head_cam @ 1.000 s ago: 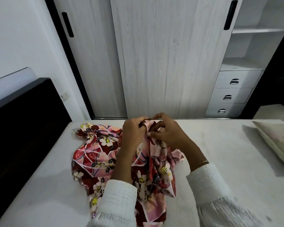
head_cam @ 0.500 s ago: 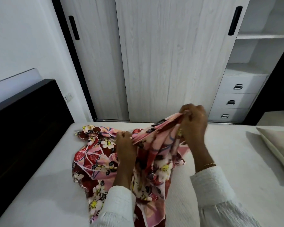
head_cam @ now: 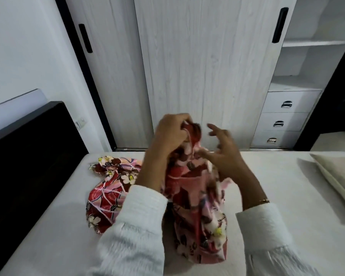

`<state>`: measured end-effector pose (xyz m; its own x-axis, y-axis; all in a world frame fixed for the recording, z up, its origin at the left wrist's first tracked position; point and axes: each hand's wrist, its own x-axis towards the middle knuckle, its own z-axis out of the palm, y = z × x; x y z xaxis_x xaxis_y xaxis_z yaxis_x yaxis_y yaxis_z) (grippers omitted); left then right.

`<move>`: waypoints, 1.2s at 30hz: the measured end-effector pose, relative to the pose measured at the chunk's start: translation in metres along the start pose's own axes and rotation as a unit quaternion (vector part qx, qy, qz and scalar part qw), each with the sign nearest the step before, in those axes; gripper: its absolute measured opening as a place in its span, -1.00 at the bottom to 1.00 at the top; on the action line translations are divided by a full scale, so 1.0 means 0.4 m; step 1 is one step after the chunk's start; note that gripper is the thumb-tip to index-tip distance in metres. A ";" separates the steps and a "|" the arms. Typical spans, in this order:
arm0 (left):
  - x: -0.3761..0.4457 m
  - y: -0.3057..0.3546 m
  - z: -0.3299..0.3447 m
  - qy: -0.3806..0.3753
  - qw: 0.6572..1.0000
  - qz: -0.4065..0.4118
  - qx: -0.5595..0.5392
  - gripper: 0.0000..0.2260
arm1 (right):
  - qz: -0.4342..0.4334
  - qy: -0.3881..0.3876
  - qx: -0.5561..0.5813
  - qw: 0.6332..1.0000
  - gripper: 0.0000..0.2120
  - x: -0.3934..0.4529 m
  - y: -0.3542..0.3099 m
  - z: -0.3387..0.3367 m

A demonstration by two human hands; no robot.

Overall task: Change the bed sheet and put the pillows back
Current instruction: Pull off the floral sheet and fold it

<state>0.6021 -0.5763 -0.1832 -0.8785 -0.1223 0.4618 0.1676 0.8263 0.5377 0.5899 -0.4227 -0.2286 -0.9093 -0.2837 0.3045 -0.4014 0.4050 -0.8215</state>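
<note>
Currently, a floral bed sheet (head_cam: 195, 188), patterned in red, pink and white, is being lifted in a bunch from a bare white mattress (head_cam: 287, 196). A gathered fold at the top of the sheet is being gripped by the left hand (head_cam: 172, 134), its fingers curled tightly round the cloth. The right hand (head_cam: 225, 156) is being held just beside that fold with its fingers spread and only loosely bent; because it is blurred, it is hard to say whether its lower fingers are touching the fabric, but nothing is being firmly pinched by it.

Most of the sheet is hanging from the left hand down to the mattress, while a crumpled part is lying on the mattress nearer the dark headboard (head_cam: 28, 156). A cream pillow (head_cam: 339, 180) is lying at the mattress edge farthest from the headboard, well apart from the sheet. Pale wardrobe doors (head_cam: 197, 66) are standing beyond the mattress.

The cloth is judged to be thin, light, limp and rather slick, so it is likely to be slipping and tangling when held in a bunch. A hem or corner is probably best being found and pinched in each hand, so that the sheet can be shaken open.
</note>
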 end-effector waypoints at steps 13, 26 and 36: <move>-0.128 -0.274 0.162 0.007 0.968 -0.219 0.122 -0.89 | 0.162 0.427 0.071 0.887 -0.72 0.014 0.083 -0.076; -0.143 -0.172 0.326 -0.104 0.971 -0.069 -0.203 -0.77 | 0.096 0.267 -0.025 0.959 -0.85 0.006 0.066 -0.064; -0.086 -0.181 0.234 0.143 0.969 -0.193 -0.055 -0.75 | 0.218 0.143 -0.080 0.962 -0.63 0.006 0.128 -0.088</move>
<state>0.5783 -0.5802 -0.3039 -0.7283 -0.5710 0.3789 -0.0884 0.6265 0.7744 0.5633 -0.3721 -0.2531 -0.9788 0.1857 0.0861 0.0349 0.5657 -0.8239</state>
